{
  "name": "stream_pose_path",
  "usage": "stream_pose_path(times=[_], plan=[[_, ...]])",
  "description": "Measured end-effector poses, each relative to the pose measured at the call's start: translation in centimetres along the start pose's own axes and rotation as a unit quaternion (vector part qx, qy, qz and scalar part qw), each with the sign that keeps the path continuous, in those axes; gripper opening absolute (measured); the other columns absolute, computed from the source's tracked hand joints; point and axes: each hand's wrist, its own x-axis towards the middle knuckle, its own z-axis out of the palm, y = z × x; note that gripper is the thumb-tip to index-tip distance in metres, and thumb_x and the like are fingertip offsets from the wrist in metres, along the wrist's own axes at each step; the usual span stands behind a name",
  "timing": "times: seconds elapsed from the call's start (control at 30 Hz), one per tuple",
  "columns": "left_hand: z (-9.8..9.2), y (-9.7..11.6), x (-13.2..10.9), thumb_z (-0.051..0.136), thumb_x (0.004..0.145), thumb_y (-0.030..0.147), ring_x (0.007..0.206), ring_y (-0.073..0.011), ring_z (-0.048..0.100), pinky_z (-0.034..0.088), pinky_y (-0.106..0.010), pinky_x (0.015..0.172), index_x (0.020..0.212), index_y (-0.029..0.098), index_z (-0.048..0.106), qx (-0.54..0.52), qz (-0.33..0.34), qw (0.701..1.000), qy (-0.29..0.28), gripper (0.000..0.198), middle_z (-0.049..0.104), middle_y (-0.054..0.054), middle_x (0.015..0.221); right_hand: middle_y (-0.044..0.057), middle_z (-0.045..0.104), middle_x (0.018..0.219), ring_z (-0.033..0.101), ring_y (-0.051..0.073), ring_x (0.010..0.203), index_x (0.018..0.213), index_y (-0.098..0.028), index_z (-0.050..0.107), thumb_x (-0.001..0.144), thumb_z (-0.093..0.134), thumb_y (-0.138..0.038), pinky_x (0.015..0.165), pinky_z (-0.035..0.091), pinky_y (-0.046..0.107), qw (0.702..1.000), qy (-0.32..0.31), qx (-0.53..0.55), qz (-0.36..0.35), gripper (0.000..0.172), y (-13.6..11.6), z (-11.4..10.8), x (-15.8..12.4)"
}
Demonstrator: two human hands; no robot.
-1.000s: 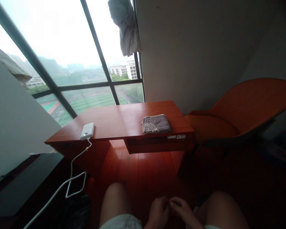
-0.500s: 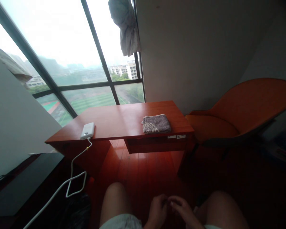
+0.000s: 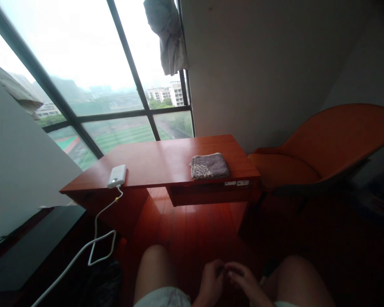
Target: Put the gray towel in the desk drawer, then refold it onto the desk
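My left hand (image 3: 212,279) is low in front of me between my knees, its fingers curled together. My right hand (image 3: 245,278) meets it at the fingertips, fingers bent and close to one another. No object shows in either hand, though the light there is dim. Beyond them is a reddish wooden desk (image 3: 160,164). On its front right part lies a folded grey-purple towel (image 3: 209,166) with a pale pattern. A white power bank (image 3: 117,176) rests near the desk's front left edge, a white cable (image 3: 96,230) plugged into it. Both hands are well apart from these things.
The cable hangs off the desk and loops toward the lower left, past a dark flat surface (image 3: 35,247). An orange chair (image 3: 333,145) stands right of the desk. Windows (image 3: 92,59) rise behind it. A drawer or shelf (image 3: 211,196) sits under the desktop.
The view has shifted very slightly. Both hands keep nearly the same pose, and the towel, power bank and cable stay where they were.
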Motion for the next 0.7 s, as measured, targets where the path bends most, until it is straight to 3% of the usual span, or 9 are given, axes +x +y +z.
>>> stream_pose_path(times=[0.13, 0.47, 0.7], plan=[[0.1, 0.0, 0.1, 0.049, 0.075, 0.015, 0.070, -0.0139, 0.059, 0.040, -0.023, 0.064, 0.081, 0.014, 0.071, 0.002, -0.005, 1.000, -0.007, 0.022, 0.071, -0.002, 0.076, 0.006, 0.074, 0.092, 0.063, 0.021, 0.075, 0.090, -0.025, 0.073, 0.057, 0.068, -0.053, 0.068, 0.047, 0.034, 1.000, 0.015, -0.010, 0.002, 0.043, -0.3, 0.1, -0.2], [0.1, -0.8, 0.2, 0.050, 0.074, 0.016, 0.071, -0.0143, 0.059, 0.040, -0.023, 0.063, 0.078, 0.014, 0.070, -0.026, 0.001, 1.000, -0.009, 0.021, 0.070, -0.002, 0.074, 0.006, 0.074, 0.087, 0.063, 0.019, 0.075, 0.094, -0.022, 0.073, 0.060, 0.065, -0.050, 0.067, 0.045, 0.032, 1.000, -0.006, -0.003, 0.003, 0.045, 0.5, -0.1, 0.3], [-0.2, 0.5, -0.3, 0.048, 0.079, 0.021, 0.073, -0.0151, 0.061, 0.039, -0.024, 0.065, 0.083, 0.015, 0.071, 0.027, -0.016, 0.999, -0.031, 0.024, 0.073, -0.003, 0.079, 0.005, 0.071, 0.079, 0.061, 0.020, 0.070, 0.086, -0.024, 0.074, 0.056, 0.066, -0.051, 0.064, 0.044, 0.033, 1.000, 0.007, -0.019, 0.010, 0.041, -0.9, 0.3, -0.4]])
